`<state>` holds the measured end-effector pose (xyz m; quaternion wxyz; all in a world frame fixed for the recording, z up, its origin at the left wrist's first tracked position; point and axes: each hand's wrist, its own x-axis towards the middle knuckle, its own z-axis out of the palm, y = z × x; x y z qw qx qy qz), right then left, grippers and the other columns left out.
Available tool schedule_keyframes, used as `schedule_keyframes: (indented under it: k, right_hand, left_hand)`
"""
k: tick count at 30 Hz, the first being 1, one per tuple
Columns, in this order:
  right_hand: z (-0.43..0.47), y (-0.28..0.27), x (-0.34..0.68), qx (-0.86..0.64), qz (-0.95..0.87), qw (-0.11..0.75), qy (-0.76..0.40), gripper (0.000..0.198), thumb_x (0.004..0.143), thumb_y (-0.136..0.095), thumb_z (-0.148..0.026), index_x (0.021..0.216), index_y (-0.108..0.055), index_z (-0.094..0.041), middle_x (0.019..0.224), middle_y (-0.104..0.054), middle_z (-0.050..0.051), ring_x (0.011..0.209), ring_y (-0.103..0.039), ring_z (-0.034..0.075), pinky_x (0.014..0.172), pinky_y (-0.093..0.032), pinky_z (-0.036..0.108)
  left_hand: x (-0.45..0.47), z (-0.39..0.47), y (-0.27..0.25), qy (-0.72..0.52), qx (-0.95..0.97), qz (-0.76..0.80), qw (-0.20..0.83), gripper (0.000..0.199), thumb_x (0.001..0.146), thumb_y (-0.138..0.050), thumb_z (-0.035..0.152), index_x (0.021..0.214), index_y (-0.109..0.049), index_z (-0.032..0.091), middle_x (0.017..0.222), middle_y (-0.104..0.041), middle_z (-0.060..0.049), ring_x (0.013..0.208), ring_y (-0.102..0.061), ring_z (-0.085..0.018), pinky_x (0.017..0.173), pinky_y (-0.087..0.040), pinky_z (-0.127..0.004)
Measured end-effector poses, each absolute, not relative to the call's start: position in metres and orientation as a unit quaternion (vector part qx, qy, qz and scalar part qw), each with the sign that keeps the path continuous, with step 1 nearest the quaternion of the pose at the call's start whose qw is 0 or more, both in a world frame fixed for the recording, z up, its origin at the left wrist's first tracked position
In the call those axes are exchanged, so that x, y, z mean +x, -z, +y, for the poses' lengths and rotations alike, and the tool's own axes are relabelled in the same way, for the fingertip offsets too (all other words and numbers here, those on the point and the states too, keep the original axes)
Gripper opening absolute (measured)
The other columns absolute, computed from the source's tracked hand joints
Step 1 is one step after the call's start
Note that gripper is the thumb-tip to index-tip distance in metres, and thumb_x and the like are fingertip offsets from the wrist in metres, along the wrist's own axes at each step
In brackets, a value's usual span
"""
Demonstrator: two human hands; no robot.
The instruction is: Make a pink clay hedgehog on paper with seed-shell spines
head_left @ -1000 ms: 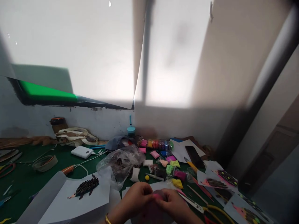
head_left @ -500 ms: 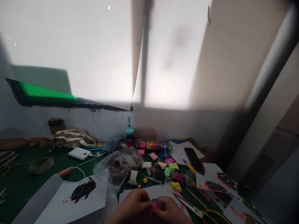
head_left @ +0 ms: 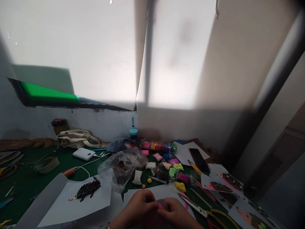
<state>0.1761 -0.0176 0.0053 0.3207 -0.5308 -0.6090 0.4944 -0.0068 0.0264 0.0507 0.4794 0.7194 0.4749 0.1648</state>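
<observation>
My left hand (head_left: 142,203) and my right hand (head_left: 175,211) meet at the bottom centre. Pinched between their fingertips is a small packet of pink clay (head_left: 162,206) with a greyish see-through wrapping, mostly covered by the fingers. Beneath the hands lies a white sheet of paper (head_left: 133,192). Just beyond them are a yellow clay ball (head_left: 149,180) and a smaller pink ball (head_left: 143,186). Scissors (head_left: 199,208) with yellow handles rest close to my right hand, their blades by a pink strip.
Several coloured clay packets (head_left: 180,186) lie ahead, beside a clear plastic bag (head_left: 114,168) of dark pieces. Left is a hedgehog picture (head_left: 88,190) on paper; more hedgehog pictures (head_left: 220,187) are at right. A white power bank (head_left: 84,154), tape roll (head_left: 46,165) and phone (head_left: 198,159) also lie here.
The camera view has shifted slightly, so the table things sit a little higher and further right. Both hands keep their pinch on the packet, with the fingers slightly moved.
</observation>
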Motion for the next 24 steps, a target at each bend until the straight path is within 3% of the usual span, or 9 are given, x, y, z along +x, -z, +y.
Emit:
schedule_keyframes:
  k: [7, 12, 16, 19, 24]
  right_hand:
    - [-0.02, -0.013, 0.171, -0.52, -0.615, 0.317, -0.5, 0.03, 0.075, -0.06, -0.04, 0.062, -0.054, -0.014, 0.061, -0.046, -0.003, 0.06, -0.04, 0.01, 0.051, -0.028, 0.019]
    - [-0.023, -0.024, 0.171, -0.521, -0.604, 0.315, -0.514, 0.028, 0.075, -0.062, -0.041, 0.066, -0.059, -0.014, 0.062, -0.051, -0.002, 0.059, -0.043, 0.01, 0.05, -0.03, 0.019]
    - [-0.022, -0.034, 0.175, -0.541, -0.595, 0.343, -0.485, 0.033, 0.076, -0.061, -0.046, 0.069, -0.061, -0.014, 0.063, -0.058, 0.0, 0.058, -0.049, 0.013, 0.051, -0.035, 0.021]
    - [-0.019, -0.043, 0.178, -0.515, -0.6, 0.368, -0.489, 0.037, 0.078, -0.06, -0.05, 0.078, -0.066, -0.014, 0.072, -0.063, 0.002, 0.065, -0.054, 0.016, 0.055, -0.039, 0.023]
    - [-0.02, -0.055, 0.18, -0.505, -0.616, 0.362, -0.484, 0.038, 0.078, -0.06, -0.051, 0.09, -0.068, -0.016, 0.083, -0.067, 0.005, 0.074, -0.059, 0.02, 0.061, -0.043, 0.025]
  left_hand:
    - [-0.005, 0.027, -0.049, -0.166, 0.739, 0.453, 0.471, 0.016, 0.069, -0.06, 0.029, 0.074, -0.066, 0.015, 0.073, -0.064, 0.0, 0.071, -0.056, -0.015, 0.058, -0.037, -0.021]
    - [-0.004, 0.029, -0.052, -0.168, 0.74, 0.469, 0.452, 0.018, 0.074, -0.055, 0.03, 0.074, -0.066, 0.016, 0.07, -0.062, 0.0, 0.07, -0.054, -0.015, 0.059, -0.036, -0.022]
    - [-0.005, 0.03, -0.066, -0.203, 0.755, 0.443, 0.439, 0.04, 0.085, -0.043, 0.045, 0.073, -0.065, 0.014, 0.073, -0.062, -0.002, 0.069, -0.052, -0.014, 0.059, -0.036, -0.023]
    - [-0.008, 0.03, -0.074, -0.2, 0.752, 0.4, 0.484, 0.035, 0.077, -0.059, 0.046, 0.092, -0.067, 0.015, 0.085, -0.065, -0.003, 0.075, -0.054, -0.015, 0.061, -0.038, -0.022]
    - [-0.014, 0.03, -0.077, -0.179, 0.768, 0.404, 0.463, 0.035, 0.072, -0.065, 0.046, 0.086, -0.067, 0.014, 0.076, -0.061, -0.001, 0.069, -0.05, -0.013, 0.057, -0.035, -0.021]
